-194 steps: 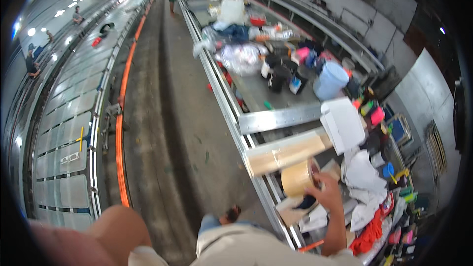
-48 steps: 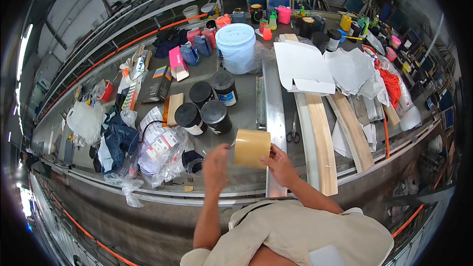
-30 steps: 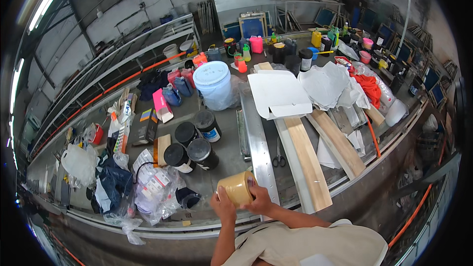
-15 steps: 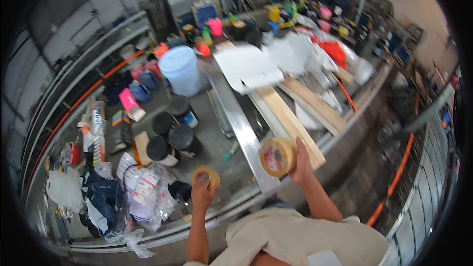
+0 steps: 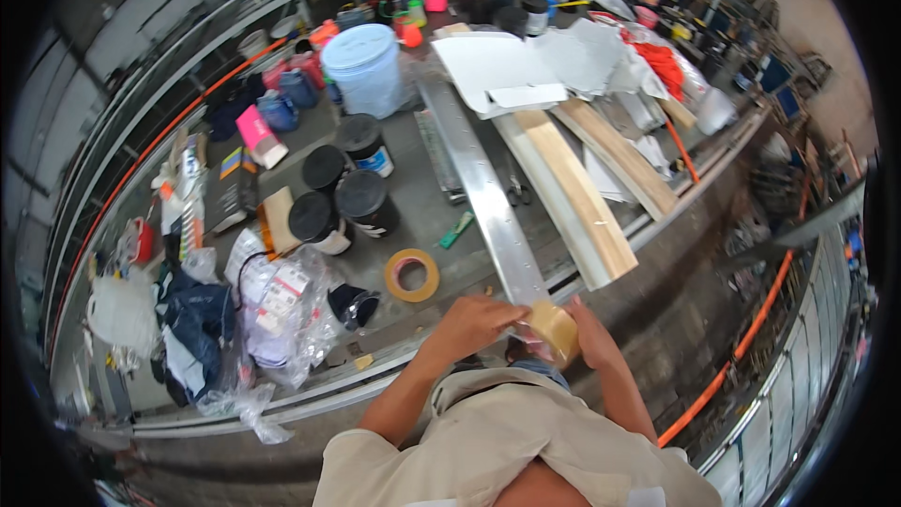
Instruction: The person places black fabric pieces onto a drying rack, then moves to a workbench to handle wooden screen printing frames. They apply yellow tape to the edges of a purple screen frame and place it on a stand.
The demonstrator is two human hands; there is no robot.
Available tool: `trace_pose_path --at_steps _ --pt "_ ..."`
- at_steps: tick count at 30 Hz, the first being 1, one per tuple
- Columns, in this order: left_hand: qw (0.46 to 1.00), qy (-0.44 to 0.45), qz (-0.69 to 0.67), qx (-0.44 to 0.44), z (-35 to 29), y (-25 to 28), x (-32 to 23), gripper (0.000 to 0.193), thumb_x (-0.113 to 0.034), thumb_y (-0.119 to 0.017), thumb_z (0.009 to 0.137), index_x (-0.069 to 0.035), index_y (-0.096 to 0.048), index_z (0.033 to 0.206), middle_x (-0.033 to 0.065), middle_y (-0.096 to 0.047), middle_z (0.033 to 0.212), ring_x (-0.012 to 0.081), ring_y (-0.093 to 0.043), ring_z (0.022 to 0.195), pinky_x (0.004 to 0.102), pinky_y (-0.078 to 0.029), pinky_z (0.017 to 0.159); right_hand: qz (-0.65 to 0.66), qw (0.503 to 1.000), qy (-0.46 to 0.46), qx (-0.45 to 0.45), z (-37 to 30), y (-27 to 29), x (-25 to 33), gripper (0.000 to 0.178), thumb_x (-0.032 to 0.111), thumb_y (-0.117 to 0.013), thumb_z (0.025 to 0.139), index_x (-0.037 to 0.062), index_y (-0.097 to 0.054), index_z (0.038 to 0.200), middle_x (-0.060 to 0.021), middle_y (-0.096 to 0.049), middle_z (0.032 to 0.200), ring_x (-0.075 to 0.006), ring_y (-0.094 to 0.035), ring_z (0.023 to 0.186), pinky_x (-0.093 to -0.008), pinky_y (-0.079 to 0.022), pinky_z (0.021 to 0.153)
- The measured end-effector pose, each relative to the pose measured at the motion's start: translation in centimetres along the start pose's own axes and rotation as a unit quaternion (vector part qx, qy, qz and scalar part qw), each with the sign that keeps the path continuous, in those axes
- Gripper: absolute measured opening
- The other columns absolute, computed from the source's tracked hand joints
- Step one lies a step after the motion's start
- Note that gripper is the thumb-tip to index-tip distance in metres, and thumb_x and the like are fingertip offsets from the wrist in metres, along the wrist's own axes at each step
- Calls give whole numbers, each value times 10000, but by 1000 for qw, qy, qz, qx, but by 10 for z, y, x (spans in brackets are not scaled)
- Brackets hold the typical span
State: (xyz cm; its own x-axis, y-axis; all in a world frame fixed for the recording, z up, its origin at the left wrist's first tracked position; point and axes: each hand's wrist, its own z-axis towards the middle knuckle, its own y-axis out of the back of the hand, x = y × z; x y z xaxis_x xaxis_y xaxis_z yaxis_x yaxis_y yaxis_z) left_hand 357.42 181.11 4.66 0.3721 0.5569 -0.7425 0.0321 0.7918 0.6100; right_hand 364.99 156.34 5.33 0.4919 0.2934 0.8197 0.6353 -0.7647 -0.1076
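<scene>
My right hand (image 5: 593, 340) is closed around a wide roll of yellowish packing tape (image 5: 556, 327), held in front of my body at the table's near edge. From the other side my left hand (image 5: 474, 324) reaches in, its fingertips pinched at the roll's near-left edge. Whether they grip a loose tape end is too blurred to tell. A second roll of packing tape (image 5: 431, 287) lies flat on the table, left of my hands. Just beyond my hands runs a long metal bar (image 5: 483, 183).
Dark lidded tubs (image 5: 366, 202) stand left of centre, near a green-handled cutter (image 5: 456, 230). Bagged clothing (image 5: 277, 314) covers the near left. Wooden boards (image 5: 577, 192) and white sheets (image 5: 502, 70) lie to the right; a large bucket (image 5: 361, 75) stands behind.
My left hand has let go of the smaller tape roll, now flat on the table, and moved right to the other roll. My right hand has brought that roll lower, nearer my body.
</scene>
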Motion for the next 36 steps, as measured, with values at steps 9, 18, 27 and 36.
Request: trace_pose_path --at_steps 9,18,27,36 --pt "983 167 -64 -41 -64 77 3 385 -99 -712 787 -118 -686 1170 111 -655 1077 289 -616 981 373 -487 864 -356 876 150 289 32 -77 61 616 423 -794 780 46 -617 1234 -183 -686 1132 -354 -656 1022 -378 -504 888" --pt "920 319 190 -123 -168 85 21 598 -352 -908 584 -13 -706 1034 183 -670 1058 377 -588 1054 448 -459 917 -444 729 417 311 147 -191 48 388 289 -791 746 91 -690 1064 -110 -679 1069 -309 -612 1067 -452 -433 967" --pt "847 298 249 -362 -203 56 78 542 -254 -940 552 -29 -657 955 134 -662 955 380 -565 994 466 -458 868 -718 560 409 57 225 -145 -34 456 344 -734 819 101 -643 1194 -103 -656 1178 -298 -508 1265 -454 -307 1122" --pt "817 448 352 -88 -113 19 79 753 -443 -797 688 -123 -590 1338 228 -343 1511 620 -267 1356 696 -132 1142 38 978 188 88 70 -40 -11 288 259 -599 994 24 -649 1152 -42 -645 1088 -105 -565 999 -260 -446 859"
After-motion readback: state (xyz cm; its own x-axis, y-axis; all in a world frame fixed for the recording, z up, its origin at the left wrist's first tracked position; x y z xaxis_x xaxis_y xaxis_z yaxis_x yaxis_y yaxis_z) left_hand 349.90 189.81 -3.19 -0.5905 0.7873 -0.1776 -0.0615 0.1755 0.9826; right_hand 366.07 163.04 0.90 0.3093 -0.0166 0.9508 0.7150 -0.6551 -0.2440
